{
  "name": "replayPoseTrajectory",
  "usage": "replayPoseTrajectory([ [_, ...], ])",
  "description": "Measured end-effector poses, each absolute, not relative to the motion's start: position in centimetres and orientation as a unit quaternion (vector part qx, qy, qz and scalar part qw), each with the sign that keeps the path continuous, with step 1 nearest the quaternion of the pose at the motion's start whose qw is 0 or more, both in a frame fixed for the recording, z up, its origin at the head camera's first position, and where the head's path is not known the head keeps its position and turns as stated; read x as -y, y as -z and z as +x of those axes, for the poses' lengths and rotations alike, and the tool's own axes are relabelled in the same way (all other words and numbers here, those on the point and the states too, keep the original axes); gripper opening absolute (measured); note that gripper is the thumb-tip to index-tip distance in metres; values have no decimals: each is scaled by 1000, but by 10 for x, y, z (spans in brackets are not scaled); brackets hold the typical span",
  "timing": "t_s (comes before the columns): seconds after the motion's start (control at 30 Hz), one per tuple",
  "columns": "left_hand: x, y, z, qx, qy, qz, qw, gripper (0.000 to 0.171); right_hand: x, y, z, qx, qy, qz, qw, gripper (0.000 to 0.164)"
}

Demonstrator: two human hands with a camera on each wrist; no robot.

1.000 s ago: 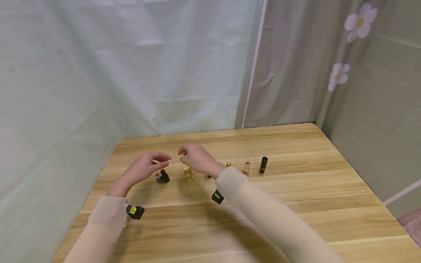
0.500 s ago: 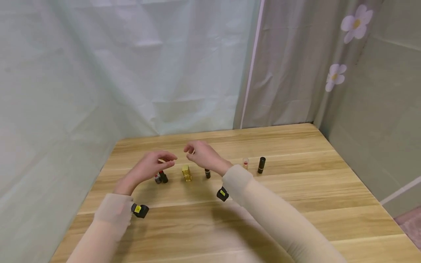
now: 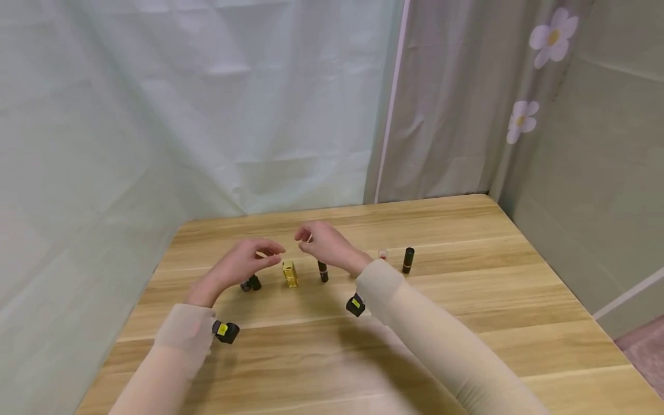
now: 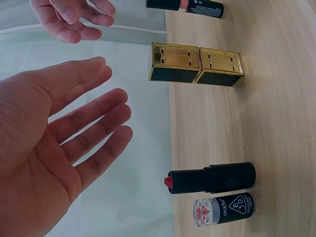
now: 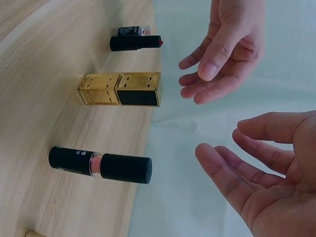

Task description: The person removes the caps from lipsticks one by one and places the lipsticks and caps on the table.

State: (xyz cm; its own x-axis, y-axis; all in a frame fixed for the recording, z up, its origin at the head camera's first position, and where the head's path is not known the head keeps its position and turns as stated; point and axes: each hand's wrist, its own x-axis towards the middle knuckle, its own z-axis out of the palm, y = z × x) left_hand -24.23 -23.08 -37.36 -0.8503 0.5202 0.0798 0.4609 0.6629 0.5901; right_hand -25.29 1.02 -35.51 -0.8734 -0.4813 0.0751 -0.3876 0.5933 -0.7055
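My left hand (image 3: 241, 264) hovers over the table with its fingers loosely extended and nothing in them. Below it stand an uncapped black lipstick (image 4: 212, 178) with a red tip and a short black tube (image 4: 234, 207) with a clear top, side by side. A gold square lipstick case (image 3: 290, 274) stands upright between my hands. My right hand (image 3: 327, 245) also hovers empty, fingers relaxed and apart from the thumb. Nearest it stands a black lipstick tube (image 5: 98, 164) with a pink band, partly hidden by that hand in the head view.
Farther right stand a clear-capped lipstick (image 3: 383, 254), mostly behind my right sleeve, and a black tube (image 3: 408, 260). A gold item (image 5: 34, 233) barely shows at the right wrist view's edge. Curtains (image 3: 290, 104) hang behind the wooden table (image 3: 290, 357).
Both hands have shifted slightly rightward over the standing lipsticks, staying empty. The black tube under the right hand has come into view, while the gold-tipped one is now behind the sleeve.
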Motion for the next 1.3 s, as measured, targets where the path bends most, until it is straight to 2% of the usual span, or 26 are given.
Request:
replayPoseTrajectory([
  [0.27, 228, 378, -245, -910, -308, 272, 48, 27, -13, 355, -255, -890, 381, -245, 61, 13],
  [1.03, 214, 388, -246, -911, -277, 290, 100, 32, -22, 358, -253, -875, 397, -267, 72, 14],
  [1.3, 215, 389, -244, -915, -261, 289, 103, 33, -23, 359, -250, -872, 403, -267, 77, 14],
])
